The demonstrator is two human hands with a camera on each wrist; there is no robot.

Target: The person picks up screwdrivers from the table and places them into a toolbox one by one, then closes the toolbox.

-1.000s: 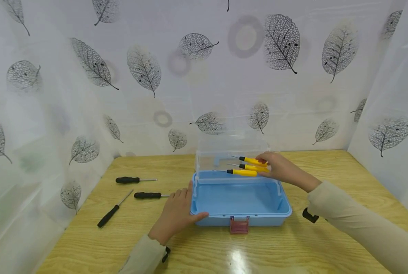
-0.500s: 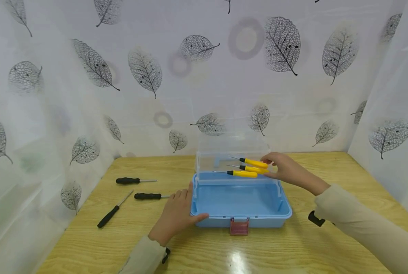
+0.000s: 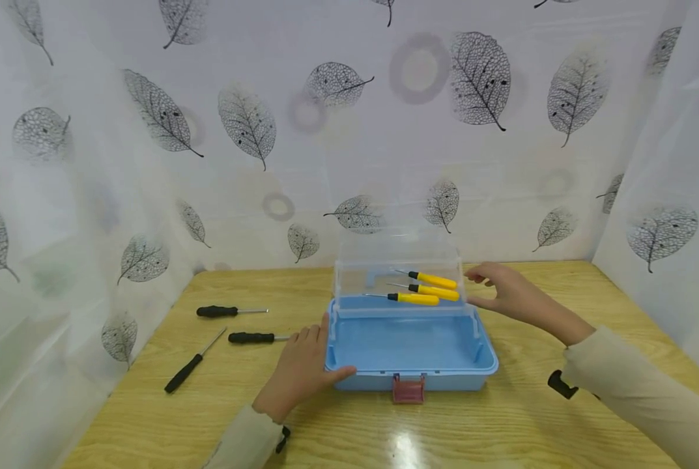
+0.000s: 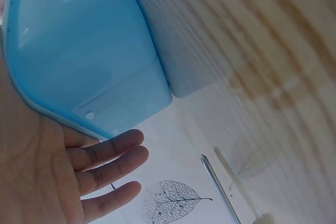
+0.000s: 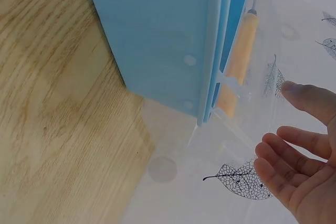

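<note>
A light-blue plastic toolbox [image 3: 408,381] stands on the table with its clear lid [image 3: 355,280] tipped back. Three yellow-handled screwdrivers lie in that lid: a rear one [image 3: 437,281], a middle one [image 3: 440,293] and a front one [image 3: 416,299]. My left hand [image 3: 301,370] rests against the box's left side, thumb over the front rim; its fingers extend along the wall in the left wrist view. Just right of the lid, my right hand [image 3: 504,293] hovers with relaxed fingers and holds nothing. The right wrist view shows a yellow screwdriver handle [image 5: 244,51] through the lid.
Left of the box lie three black-handled screwdrivers: one at the back [image 3: 217,311], one beside my left hand [image 3: 252,337], one slanting nearer [image 3: 185,372]. A reddish latch [image 3: 408,390] hangs at the box front. A leaf-print curtain [image 3: 384,150] surrounds the table [image 3: 349,436].
My right hand has drawn away to the right from the yellow screwdrivers, which stay in the lid. The left hand keeps its place on the box.
</note>
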